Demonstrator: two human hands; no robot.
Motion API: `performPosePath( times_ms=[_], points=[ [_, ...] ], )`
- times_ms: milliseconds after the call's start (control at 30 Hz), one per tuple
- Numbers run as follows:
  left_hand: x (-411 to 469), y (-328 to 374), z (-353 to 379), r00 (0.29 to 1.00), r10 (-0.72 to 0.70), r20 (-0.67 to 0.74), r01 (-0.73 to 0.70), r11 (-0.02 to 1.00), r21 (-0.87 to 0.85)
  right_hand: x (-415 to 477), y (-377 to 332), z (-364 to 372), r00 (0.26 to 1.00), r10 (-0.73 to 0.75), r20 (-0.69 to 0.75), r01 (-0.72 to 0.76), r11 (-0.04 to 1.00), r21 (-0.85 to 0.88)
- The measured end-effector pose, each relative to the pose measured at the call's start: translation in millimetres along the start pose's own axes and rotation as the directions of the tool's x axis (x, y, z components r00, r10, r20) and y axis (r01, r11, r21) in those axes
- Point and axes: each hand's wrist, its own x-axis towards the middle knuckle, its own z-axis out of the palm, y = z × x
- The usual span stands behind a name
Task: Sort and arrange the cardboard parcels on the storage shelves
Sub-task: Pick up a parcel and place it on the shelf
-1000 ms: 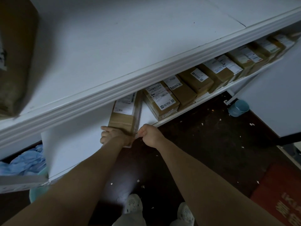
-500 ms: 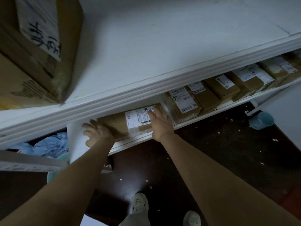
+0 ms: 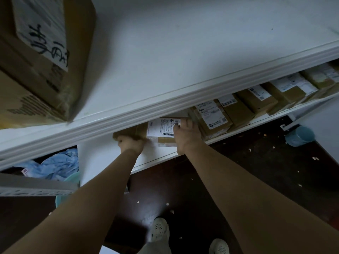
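**Inspector A:** Fingers of the left hand [image 3: 130, 143] are curled tight against the left end of the labelled cardboard parcel [image 3: 157, 132]; fingers of the right hand [image 3: 186, 136] are spread over its right end, tips on the white shipping label [image 3: 161, 128]. Both hands grasp the one parcel.

**Inspector B:** Location of the parcel?

**Inspector A:** Flat on the lower white shelf [image 3: 113, 153], near the front edge, its rear part hidden under the moulded front lip of the upper shelf [image 3: 165, 57]. Whether its right end touches the neighbouring parcel cannot be told; the right hand covers the gap.

**Inspector B:** And that neighbour?

**Inspector A:** First of a row of labelled parcels [image 3: 212, 118] running along the lower shelf toward its right end, labels upward, packed side by side.

**Inspector B:** Anything on the upper shelf?

**Inspector A:** A large cardboard box [image 3: 42, 57] at the left end, bearing a white sheet with black handwriting.

**Inspector B:** Surroundings?

**Inspector A:** Crumpled blue cloth [image 3: 58, 165] left of the lower shelf. Dark floor [image 3: 238, 162] strewn with pale scraps, a light blue cup [image 3: 300, 136] lying on it at right, and two white perforated shoes [image 3: 160, 230] at the bottom.
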Motion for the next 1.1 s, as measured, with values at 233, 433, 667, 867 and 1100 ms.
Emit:
performPosePath(
  times_ms=[233,433,667,867,1100],
  points=[
    [0.4,6.3,24.7,0.991,-0.034,0.132,0.045,0.996,-0.081,27.1,4.9,-0.1,0.996,-0.045,0.075,0.046,0.999,-0.015],
    [-3.0,22.3,33.2,0.988,0.085,0.13,-0.086,0.996,0.007,13.9,13.2,2.2,1.0,0.018,-0.006,-0.017,0.995,0.102],
    [-33.5,50.3,70.2,0.917,0.171,0.361,-0.144,0.984,-0.102,-9.4,20.5,22.2,0.987,0.006,-0.158,0.01,0.995,0.099],
    [-37.8,56.8,76.5,0.911,0.209,0.356,-0.228,0.974,0.01,-4.2,25.0,29.2,0.985,-0.016,-0.17,0.047,0.983,0.18],
    [-72.7,67.3,58.1,0.904,0.239,0.355,-0.303,0.943,0.137,-25.5,29.6,10.7,0.993,-0.013,-0.118,0.031,0.988,0.149]
  ],
)
